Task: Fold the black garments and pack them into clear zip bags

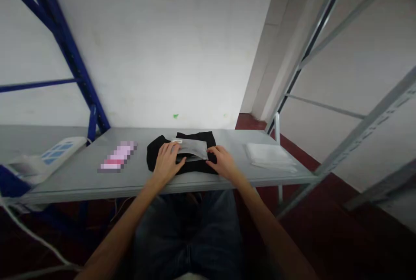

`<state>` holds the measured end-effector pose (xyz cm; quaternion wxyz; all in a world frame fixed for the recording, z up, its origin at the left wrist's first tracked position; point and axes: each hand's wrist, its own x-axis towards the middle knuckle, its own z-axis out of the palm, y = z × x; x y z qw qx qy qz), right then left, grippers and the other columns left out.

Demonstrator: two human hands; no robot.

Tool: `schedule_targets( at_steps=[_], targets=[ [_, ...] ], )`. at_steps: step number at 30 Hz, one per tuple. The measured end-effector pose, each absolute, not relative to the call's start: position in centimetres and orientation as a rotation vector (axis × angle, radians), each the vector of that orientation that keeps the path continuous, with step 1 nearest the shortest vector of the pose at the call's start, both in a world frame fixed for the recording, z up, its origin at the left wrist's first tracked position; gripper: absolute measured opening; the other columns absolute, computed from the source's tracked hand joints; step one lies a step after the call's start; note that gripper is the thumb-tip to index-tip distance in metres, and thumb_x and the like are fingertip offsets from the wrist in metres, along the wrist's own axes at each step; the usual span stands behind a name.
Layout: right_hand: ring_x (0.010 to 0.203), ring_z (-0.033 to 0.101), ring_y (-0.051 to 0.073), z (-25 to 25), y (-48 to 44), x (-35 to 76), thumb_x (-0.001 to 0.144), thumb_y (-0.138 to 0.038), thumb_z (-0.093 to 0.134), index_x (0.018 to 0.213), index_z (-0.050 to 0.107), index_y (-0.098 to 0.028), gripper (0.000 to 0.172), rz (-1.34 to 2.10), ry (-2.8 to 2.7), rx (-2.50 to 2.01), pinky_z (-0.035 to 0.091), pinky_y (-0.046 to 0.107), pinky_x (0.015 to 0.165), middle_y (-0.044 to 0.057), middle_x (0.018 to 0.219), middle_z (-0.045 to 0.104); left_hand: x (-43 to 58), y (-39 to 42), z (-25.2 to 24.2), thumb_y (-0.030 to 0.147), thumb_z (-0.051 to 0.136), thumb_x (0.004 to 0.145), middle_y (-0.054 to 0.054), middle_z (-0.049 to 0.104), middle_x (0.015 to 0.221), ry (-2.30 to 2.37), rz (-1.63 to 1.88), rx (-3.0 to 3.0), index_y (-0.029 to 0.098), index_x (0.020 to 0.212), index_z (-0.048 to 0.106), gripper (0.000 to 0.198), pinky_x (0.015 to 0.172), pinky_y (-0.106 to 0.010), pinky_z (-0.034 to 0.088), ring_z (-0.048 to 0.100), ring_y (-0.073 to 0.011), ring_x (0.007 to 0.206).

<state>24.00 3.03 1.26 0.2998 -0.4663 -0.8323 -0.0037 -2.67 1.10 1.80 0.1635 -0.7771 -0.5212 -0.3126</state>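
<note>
A clear plastic bag (194, 148) lies over black folded cloth (198, 167) on the table in front of me. Its near edge gapes a little, with black showing inside. At the bag's left end, my left hand (168, 161) is closed on it, thumb pointing right along the near edge. My right hand (224, 161) has its fingertips on the bag's right edge, over the black cloth. Part of the cloth bulges out to the left of my left hand. Some fingertips are hidden, and what the cloth is exactly cannot be made out.
A stack of clear plastic bags (269, 156) lies on the table's right side. At the left are a pixelated pink item (117, 157) and a white device with blue panels (58, 152). Blue (69, 50) and grey (294, 76) rack posts flank the grey table (234, 141).
</note>
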Motion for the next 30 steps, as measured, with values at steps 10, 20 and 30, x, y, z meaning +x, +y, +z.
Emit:
schedule_targets(
  at_steps=[10,20,30],
  targets=[
    [0.109,0.061,0.025,1.2,3.1,23.4,0.096,-0.02,0.068,0.108,0.074,-0.023,0.014,-0.108,-2.253,-1.331,0.046,0.036,0.094,0.007,0.112,0.071,3.2,3.0,1.5,0.013,0.054,0.094,-0.009,0.07,0.112,-1.059,-0.558,-2.453,0.021,0.11,0.067,0.023,0.115,-0.049,0.04,0.06,-0.0279,0.116],
    [0.107,0.059,0.026,1.9,2.7,22.8,0.106,-0.024,0.055,0.107,0.076,-0.023,0.021,-0.3,-2.237,-1.237,0.041,0.038,0.09,0.009,0.114,0.073,3.5,3.0,1.4,0.02,0.049,0.103,-0.01,0.073,0.109,-1.034,-0.784,-2.396,0.021,0.108,0.071,0.022,0.101,-0.045,0.049,0.063,-0.0267,0.107],
    [0.107,0.056,0.026,2.3,3.5,25.9,0.106,-0.021,0.054,0.103,0.078,-0.025,0.024,-0.447,-2.355,-1.246,0.035,0.038,0.087,0.008,0.113,0.073,1.3,2.5,2.1,0.018,0.05,0.101,-0.009,0.076,0.105,-1.094,-0.765,-2.375,0.023,0.098,0.075,0.026,0.11,-0.05,0.044,0.063,-0.0275,0.113]
  ],
)
